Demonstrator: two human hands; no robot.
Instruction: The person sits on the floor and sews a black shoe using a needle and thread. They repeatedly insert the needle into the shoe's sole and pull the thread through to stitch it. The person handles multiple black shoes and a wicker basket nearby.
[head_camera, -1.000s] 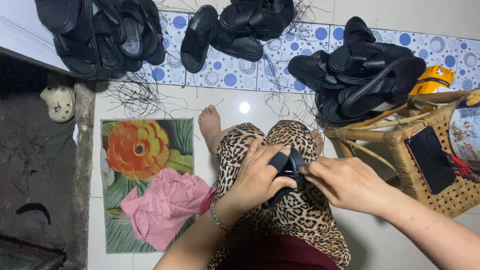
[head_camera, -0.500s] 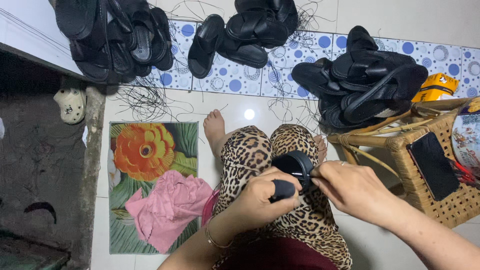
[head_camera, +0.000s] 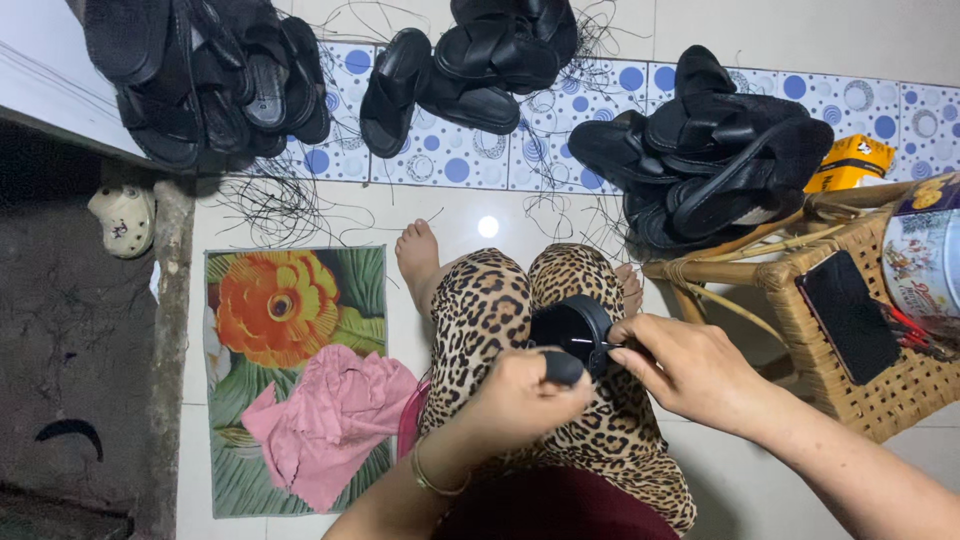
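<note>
The left hand (head_camera: 525, 395) is closed around a black sandal (head_camera: 572, 335), held over the lap. Just to its right, the right hand (head_camera: 685, 365) pinches something thin at the sandal's strap; whether it is a needle or thread is too small to tell. A slip of that pinch could, I judge, prick the left hand's fingers close by. Beyond both hands lie heaps of black sandals (head_camera: 700, 165) and loose black threads (head_camera: 270, 205) on the floor. Right of the right hand stands a wicker stool (head_camera: 850, 400) carrying a dark phone (head_camera: 848, 315); left of the left hand lies a pink cloth (head_camera: 325, 420).
</note>
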